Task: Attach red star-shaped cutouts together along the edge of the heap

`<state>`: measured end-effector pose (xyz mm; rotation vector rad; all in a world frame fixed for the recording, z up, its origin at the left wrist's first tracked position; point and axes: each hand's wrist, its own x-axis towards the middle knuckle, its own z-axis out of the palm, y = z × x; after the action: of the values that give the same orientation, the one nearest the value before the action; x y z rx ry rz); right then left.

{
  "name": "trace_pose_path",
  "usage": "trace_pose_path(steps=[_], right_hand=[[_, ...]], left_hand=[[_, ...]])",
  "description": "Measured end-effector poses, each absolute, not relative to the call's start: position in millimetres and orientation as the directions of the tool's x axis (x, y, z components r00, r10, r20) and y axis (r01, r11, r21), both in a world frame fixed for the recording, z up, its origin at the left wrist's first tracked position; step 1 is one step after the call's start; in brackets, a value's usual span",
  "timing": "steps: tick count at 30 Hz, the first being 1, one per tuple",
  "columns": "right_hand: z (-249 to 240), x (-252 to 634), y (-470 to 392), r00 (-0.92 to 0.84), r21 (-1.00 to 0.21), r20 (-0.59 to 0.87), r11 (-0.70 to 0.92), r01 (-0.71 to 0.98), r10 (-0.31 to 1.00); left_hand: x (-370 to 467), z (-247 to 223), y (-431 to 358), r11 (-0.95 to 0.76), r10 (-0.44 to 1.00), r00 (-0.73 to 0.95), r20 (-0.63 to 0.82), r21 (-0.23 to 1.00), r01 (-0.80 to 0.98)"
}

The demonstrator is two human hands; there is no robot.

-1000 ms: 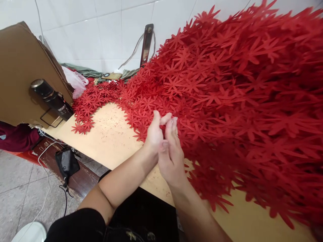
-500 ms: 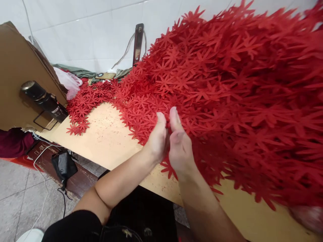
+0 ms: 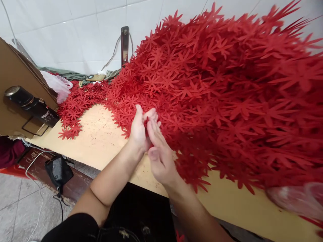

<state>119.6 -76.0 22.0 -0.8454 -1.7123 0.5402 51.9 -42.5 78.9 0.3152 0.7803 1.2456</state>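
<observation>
My left hand [image 3: 139, 132] and my right hand [image 3: 161, 154] come together palm to palm, fingers stretched forward, above the front edge of the red pile. A bit of dark red [image 3: 146, 123] shows between the palms; it looks like part of a red flower cutout, mostly hidden by the hands. Around and behind the hands rises a large heap of red flower cutouts [image 3: 202, 80] with narrow pointed petals. The light wooden table [image 3: 98, 134] lies under the hands, scattered with tiny red scraps.
At the left a black vacuum flask [image 3: 32, 106] leans against a cardboard box [image 3: 22, 77], near a white plastic bag [image 3: 57, 84]. A clear plastic bag [image 3: 292, 198] lies at right. A black pouch [image 3: 59, 171] hangs below the table edge. White tiles [image 3: 83, 37] line the back.
Both hands have shifted left in the view and pressed together at a new angle, the right hand's fingers now against the left palm. The view has turned slightly right.
</observation>
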Motion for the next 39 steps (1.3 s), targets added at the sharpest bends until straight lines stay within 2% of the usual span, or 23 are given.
trace_pose_path(steps=[2,5,8,11,14,17,20,23,25,30,31,35,36,39], right_hand=[[27,116,-78,-0.056,-0.785,0.579,0.575,0.232,0.813],[33,117,-62,0.225,-0.886,0.462,0.436,0.157,0.858],[33,126,-32,0.348,-0.876,0.476,0.403,0.264,0.808],[29,129,-18,0.218,-0.825,0.521,0.421,0.378,0.825],[24,121,-34,0.002,-0.782,0.521,0.476,0.402,0.854],[21,109,-60,-0.099,-0.738,0.551,0.540,0.406,0.828],[20,108,-64,-0.100,-0.751,0.567,0.563,0.345,0.817],[22,116,-53,-0.049,-0.805,0.523,0.512,0.299,0.851],[23,117,-52,-0.055,-0.781,0.549,0.535,0.321,0.834],[17,110,-69,-0.166,-0.608,0.692,0.691,0.391,0.703],[16,110,-68,-0.165,-0.610,0.689,0.687,0.396,0.706],[17,116,-60,-0.101,-0.670,0.635,0.611,0.422,0.766],[17,116,-61,-0.108,-0.661,0.637,0.613,0.433,0.763],[16,112,-71,-0.170,-0.593,0.670,0.659,0.462,0.723]], left_hand=[[51,75,-37,0.290,0.936,0.096,-0.338,0.587,-0.756],[60,64,-39,0.238,0.961,0.101,-0.257,0.589,-0.773],[76,56,-49,0.204,0.970,0.073,-0.231,0.620,-0.758],[80,58,-53,0.228,0.946,0.022,-0.324,0.614,-0.755],[65,69,-43,0.232,0.945,0.050,-0.324,0.555,-0.799],[50,80,-32,0.287,0.923,0.063,-0.381,0.569,-0.771],[53,83,-34,0.270,0.922,-0.008,-0.387,0.657,-0.703],[64,80,-46,0.172,0.977,0.019,-0.213,0.728,-0.663],[66,79,-50,0.159,0.986,0.072,-0.150,0.719,-0.677],[57,80,-45,0.282,0.920,0.016,-0.393,0.631,-0.722],[57,80,-47,0.277,0.922,0.015,-0.387,0.632,-0.724],[61,80,-54,0.217,0.973,0.105,-0.207,0.657,-0.722],[60,80,-54,0.226,0.971,0.115,-0.210,0.649,-0.726],[55,79,-49,0.278,0.937,0.069,-0.344,0.608,-0.743]])
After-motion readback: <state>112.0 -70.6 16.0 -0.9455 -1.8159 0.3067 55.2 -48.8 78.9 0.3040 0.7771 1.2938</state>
